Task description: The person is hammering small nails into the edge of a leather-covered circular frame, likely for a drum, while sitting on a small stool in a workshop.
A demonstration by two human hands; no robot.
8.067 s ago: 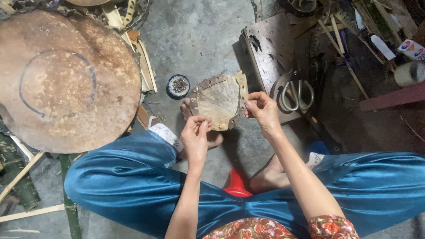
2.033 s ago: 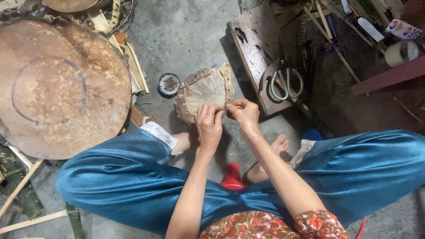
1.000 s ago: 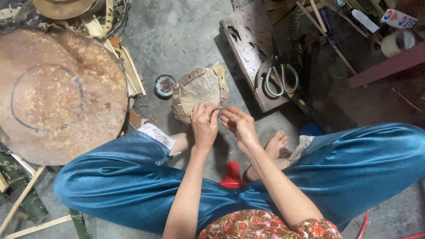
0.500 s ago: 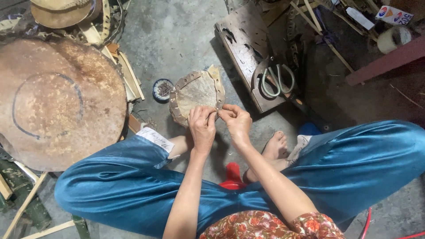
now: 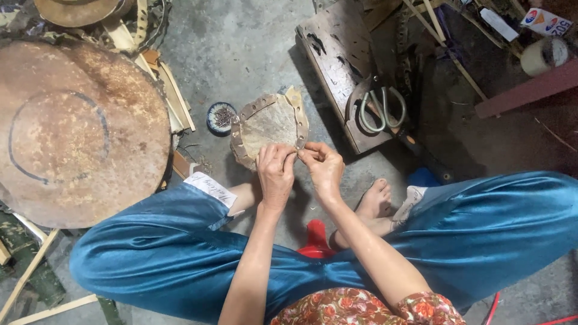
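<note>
Tan leaf piece (image 5: 269,123) seemingly pinched by both hands' closed fingers (image 5: 288,157).

I had both bare forearms reaching out from my lap, running up and converging toward the middle of the view. My left hand (image 5: 276,174) lay just left of my right hand (image 5: 325,171), the two touching at the fingertips. Each hand's grip was a tight pinch, thumb against curled fingers, knuckles turned up toward the camera. Both wrists were bent slightly down. My legs were folded apart beneath the arms, one bare foot (image 5: 373,201) showing to the right of them.
</note>
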